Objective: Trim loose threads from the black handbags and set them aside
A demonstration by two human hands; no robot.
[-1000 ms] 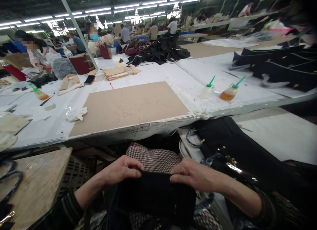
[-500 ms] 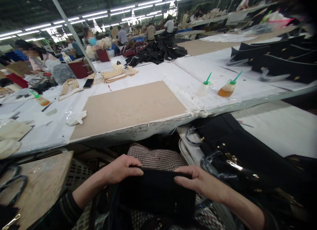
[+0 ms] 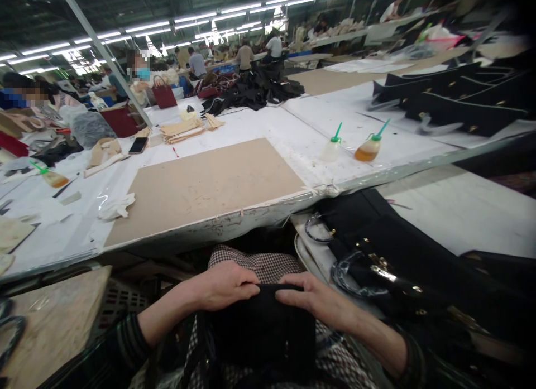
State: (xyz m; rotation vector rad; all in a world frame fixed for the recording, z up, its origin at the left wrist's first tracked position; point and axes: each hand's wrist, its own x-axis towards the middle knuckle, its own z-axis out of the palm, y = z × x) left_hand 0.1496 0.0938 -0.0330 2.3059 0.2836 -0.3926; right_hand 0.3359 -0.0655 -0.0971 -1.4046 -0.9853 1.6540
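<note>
At your left is a worn, pale wooden board with straight edge, apart from your left hand. Its fingers pinch a matte black, roughly rectangular piece over brown-and-white checked cloth. Your right hand pinches the same top edge, only a short part free between. Near its wrist lie black pieces with shiny gold-coloured fittings.

The black piece looks matt and smooth, the checked cloth woven, the clasp glossy metal, a bottle translucent plastic.
</note>
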